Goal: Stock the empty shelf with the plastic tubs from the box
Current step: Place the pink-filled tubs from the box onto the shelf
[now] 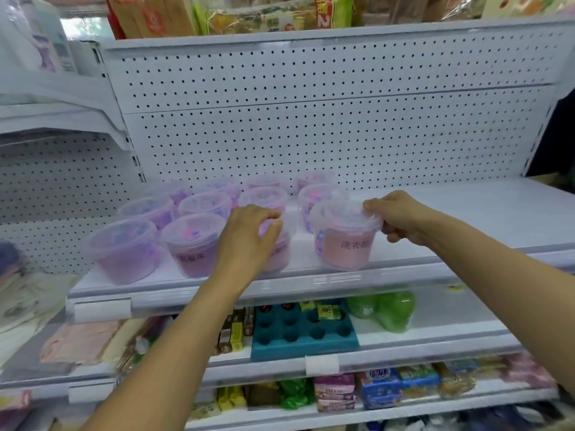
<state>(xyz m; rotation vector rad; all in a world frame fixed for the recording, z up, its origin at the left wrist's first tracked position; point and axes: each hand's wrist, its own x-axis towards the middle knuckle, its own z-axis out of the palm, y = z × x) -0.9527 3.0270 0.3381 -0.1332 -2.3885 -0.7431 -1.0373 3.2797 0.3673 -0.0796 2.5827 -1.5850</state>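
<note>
Shelf (466, 213) partly stocked, tubs in rows at its left. The right hand (401, 217) pinches the rim of the front-right tub (345, 236) — label facing outward, likely for display. The left hand (245, 237) curls over a neighbouring tub (278, 253), apparently aligning it — the box is out of view.

**Twelve tubs, two hands**

Twelve plastic tubs (123, 250) stand on the middle shelf (466, 213), in three rows of four. The back row is blurred, so its count is less sure. Two hands reach in: the left hand (245, 237) at the centre of the frame and the right hand (401, 217) right of centre. One blue tray (305, 337) with round holes lies in the lower middle. Three blank white tags (102, 309) sit on the shelf edges below.
</note>
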